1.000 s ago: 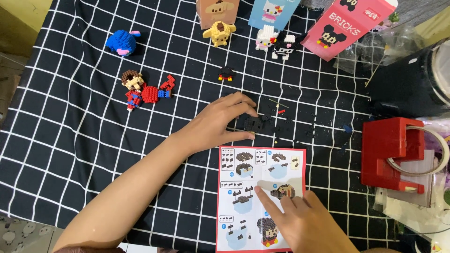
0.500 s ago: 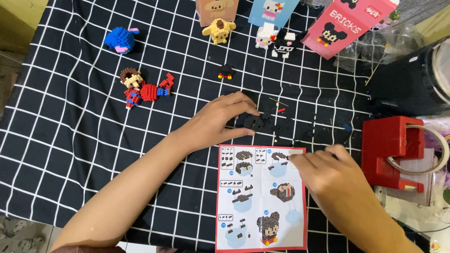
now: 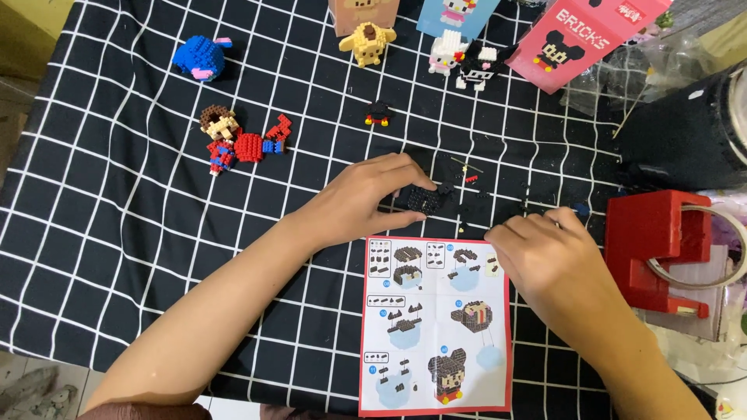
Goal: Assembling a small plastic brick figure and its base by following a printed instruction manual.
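The left hand (image 3: 359,204) lay on the checked black cloth (image 3: 117,233), its fingers curled around a small black brick block (image 3: 424,199) and holding it against the cloth. The right hand (image 3: 548,260) rested knuckles up just beside the top right corner of the instruction sheet (image 3: 436,327), fingers bent down toward the loose black pieces (image 3: 498,208) scattered there; whether it pinched any of them could not be told. The block sat just above the sheet, between the two hands.

Farther up the cloth stood a tiny black figure (image 3: 379,114), a red and blue figure (image 3: 241,144) lying flat, a blue figure (image 3: 201,58), a yellow figure (image 3: 367,40), and a white and a black figure (image 3: 467,61) side by side. A pink box (image 3: 583,43) leaned at the top right. A red tape dispenser (image 3: 661,249) stood at the right edge, near the right hand.
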